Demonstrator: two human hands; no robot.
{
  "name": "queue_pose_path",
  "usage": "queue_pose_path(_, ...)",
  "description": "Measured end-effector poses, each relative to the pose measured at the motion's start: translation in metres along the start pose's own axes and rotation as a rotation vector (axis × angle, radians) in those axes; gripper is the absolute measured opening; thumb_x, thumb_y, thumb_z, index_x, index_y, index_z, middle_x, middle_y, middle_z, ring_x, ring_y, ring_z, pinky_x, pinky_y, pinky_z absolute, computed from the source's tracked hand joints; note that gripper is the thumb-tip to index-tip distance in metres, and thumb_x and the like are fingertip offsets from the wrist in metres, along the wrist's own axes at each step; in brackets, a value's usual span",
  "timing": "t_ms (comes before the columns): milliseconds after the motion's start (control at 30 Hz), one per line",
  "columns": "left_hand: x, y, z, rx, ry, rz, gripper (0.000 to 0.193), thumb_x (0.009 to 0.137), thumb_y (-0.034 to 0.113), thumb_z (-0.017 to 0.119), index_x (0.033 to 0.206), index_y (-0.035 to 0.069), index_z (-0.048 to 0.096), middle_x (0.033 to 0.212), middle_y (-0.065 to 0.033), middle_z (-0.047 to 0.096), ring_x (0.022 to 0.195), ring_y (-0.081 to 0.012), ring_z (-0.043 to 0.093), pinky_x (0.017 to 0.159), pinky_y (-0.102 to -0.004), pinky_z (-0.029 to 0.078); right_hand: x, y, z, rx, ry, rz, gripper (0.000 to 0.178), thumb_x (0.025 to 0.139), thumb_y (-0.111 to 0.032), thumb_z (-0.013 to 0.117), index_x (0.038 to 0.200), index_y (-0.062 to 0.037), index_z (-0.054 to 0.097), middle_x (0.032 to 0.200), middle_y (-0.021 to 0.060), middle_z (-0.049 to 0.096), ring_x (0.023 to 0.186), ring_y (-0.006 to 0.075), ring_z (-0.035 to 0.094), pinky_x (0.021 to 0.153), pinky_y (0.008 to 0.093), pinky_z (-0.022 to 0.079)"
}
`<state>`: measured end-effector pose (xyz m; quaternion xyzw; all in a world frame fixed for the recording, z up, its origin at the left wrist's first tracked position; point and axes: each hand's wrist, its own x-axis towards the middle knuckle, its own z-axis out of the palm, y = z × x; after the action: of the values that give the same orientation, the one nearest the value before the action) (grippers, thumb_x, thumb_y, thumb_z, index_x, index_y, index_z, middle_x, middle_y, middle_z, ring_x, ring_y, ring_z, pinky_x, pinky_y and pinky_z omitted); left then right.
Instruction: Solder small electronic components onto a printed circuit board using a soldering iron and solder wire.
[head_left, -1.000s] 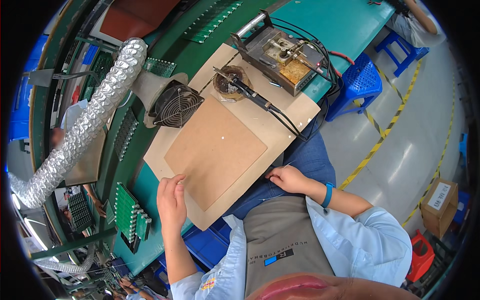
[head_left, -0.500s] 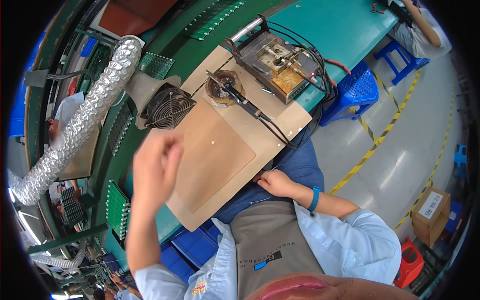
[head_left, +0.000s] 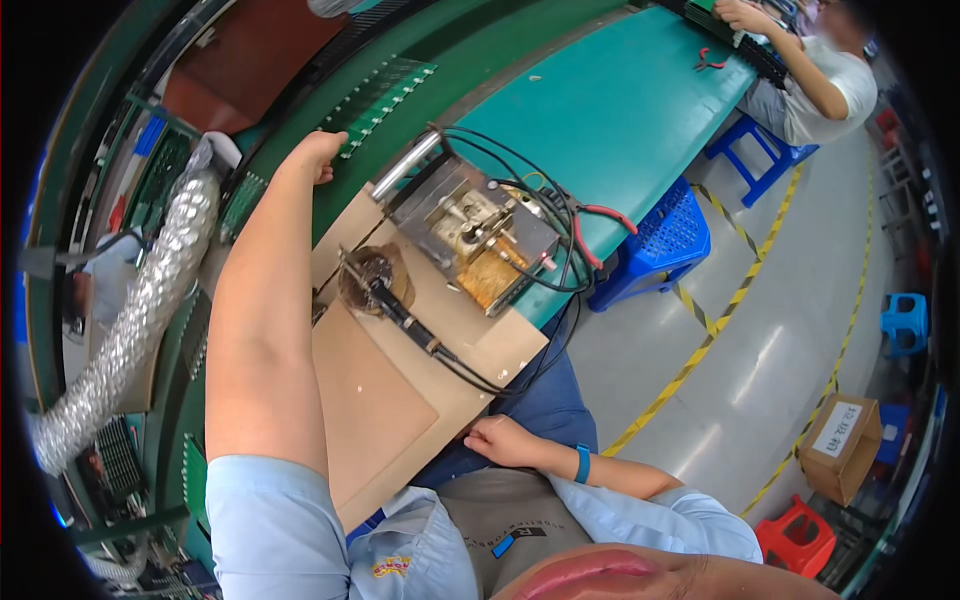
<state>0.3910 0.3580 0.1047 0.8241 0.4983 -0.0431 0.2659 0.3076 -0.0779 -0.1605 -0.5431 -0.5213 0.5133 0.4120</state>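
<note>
Head view, and the left hand [head_left: 322,156] is right at the near end of a green circuit board panel [head_left: 388,98], which lies on the dark green strip [head_left: 412,122] beyond and to the left of the grey soldering unit [head_left: 470,230]! Fingers look bent at the panel's tip, but whether they have closed on it, I cannot tell from here. The right hand [head_left: 500,440], on the body side of the soldering unit, is loosely curled; anything tucked inside it, I can't say. Handling, then: I'd judge this panel light and stiff, smooth on the flat, with little fittings that could bend or snap if knocked. Best grip, I reckon, is the bare rim at either end, palms off the face. And the look of it: long, narrow, glossy green, pale fittings studding both long sides
</note>
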Motion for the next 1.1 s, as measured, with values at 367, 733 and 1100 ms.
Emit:
queue_pose_path(367,0.003,0.022,0.004,-0.634,0.003,0.026,0.035,0.099,0.019,0.052,0.114,-0.012,0.053,0.112,-0.0231,0.056,0.090,-0.0352,0.062,0.079,-0.0410,0.059,0.009,0.005,-0.001,0.034,-0.043,0.003,0.022,0.093,-0.008,0.062,0.112,-0.0018,0.072,0.092,0.0113,0.075,0.071,0.0290,0.067,0.071,0.0360,0.053)
queue_pose_path(733,0.006,0.016,-0.011,-1.237,0.107,0.083,0.027,0.099,0.004,0.047,0.116,-0.017,0.045,0.122,-0.0298,0.048,0.100,-0.0433,0.062,0.087,-0.0453,0.062,0.011,0.003,0.000,0.099,-0.018,-0.012,0.018,0.095,-0.009,0.059,0.105,0.0012,0.070,0.081,0.0124,0.071,0.068,0.0268,0.063,0.068,0.0352,0.052)
queue_pose_path(1100,-0.043,-0.024,-0.049,-1.684,0.101,0.234,0.025,0.099,-0.006,0.043,0.118,-0.021,0.039,0.128,-0.0346,0.046,0.109,-0.0485,0.063,0.094,-0.0459,0.064,0.005,0.007,0.007,0.073,-0.037,0.033,0.025,0.098,-0.012,0.055,0.114,-0.0018,0.072,0.082,0.0090,0.071,0.070,0.0218,0.065,0.070,0.0314,0.053)
